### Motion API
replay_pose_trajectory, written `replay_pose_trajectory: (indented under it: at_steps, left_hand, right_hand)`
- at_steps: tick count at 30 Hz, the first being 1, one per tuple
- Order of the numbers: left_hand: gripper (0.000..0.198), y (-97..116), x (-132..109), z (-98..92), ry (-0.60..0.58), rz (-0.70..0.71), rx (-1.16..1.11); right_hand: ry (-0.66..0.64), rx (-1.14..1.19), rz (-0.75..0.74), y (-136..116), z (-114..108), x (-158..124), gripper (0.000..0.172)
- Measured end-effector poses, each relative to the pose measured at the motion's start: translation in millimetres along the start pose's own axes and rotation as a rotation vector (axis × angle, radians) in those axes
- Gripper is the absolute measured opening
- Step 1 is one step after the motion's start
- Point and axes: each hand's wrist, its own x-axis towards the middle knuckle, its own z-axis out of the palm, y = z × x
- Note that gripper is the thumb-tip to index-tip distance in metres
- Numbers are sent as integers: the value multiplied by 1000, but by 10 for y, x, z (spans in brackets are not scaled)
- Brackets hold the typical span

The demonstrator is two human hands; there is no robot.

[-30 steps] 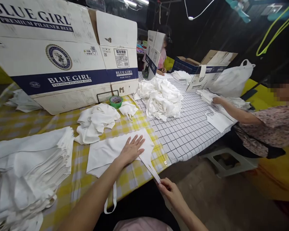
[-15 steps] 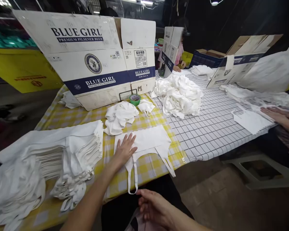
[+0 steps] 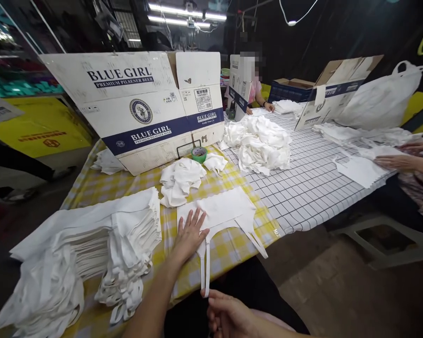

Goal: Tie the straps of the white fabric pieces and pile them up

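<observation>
A white camisole point(image 3: 229, 209) lies flat on the yellow-checked cloth in front of me, its thin straps toward the table's near edge. My left hand point(image 3: 190, 238) presses on its left side with fingers spread. Over the edge, my right hand point(image 3: 231, 313) has the looped end of the left shoulder strap point(image 3: 207, 270) between thumb and forefinger, drawn straight toward me. The other strap point(image 3: 257, 243) lies loose at the right. To the left is a thick stack of similar white camisoles point(image 3: 91, 239), straps hanging down in a tangle.
Behind the camisole are a crumpled white garment point(image 3: 183, 180), green tape roll point(image 3: 199, 155) and a standing beer carton point(image 3: 141, 112). A large white garment heap point(image 3: 259, 143) sits on the grid-patterned cloth point(image 3: 303, 188). At right, a co-worker's hands point(image 3: 396, 162) rest on white fabric; another person point(image 3: 259, 96) works farther back.
The strap's rounded loop has been pulled narrow and straight by my right hand. My left hand stays flat on the camisole. The camera view has tilted up and shifted slightly left.
</observation>
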Motion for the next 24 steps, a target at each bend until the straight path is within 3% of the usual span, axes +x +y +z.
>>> replay_pose_trajectory:
  at_steps: [4, 6, 8, 10, 12, 15, 18, 24]
  left_hand:
    - [54, -78, 14, 15, 67, -61, -31]
    - [51, -171, 37, -23, 195, -200, -42]
    - [47, -273, 78, -92, 317, -416, -17]
    - [46, -352, 141, -172, 336, -622, 13]
    - [48, -389, 217, -245, 279, -763, 13]
    - [42, -401, 323, -318, 217, -838, -89]
    - [25, -427, 380, -352, 201, -812, -248]
    - [12, -450, 369, -335, 262, -781, -457]
  right_hand:
    - [-6, -115, 15, -207, -149, -157, 28]
    - [26, -329, -53, -567, -139, -304, 26]
    - [113, -681, -214, -1114, -84, -424, 23]
    - [357, -1057, -458, -1767, -28, -464, 22]
    - [780, -1336, -721, -2390, -10, -403, 22]
    - [1004, -1360, -745, -3025, -75, -171, 23]
    - [1034, -1357, -682, -3241, -186, 93, 18]
    - [889, -1315, -745, -3197, -313, 227, 11]
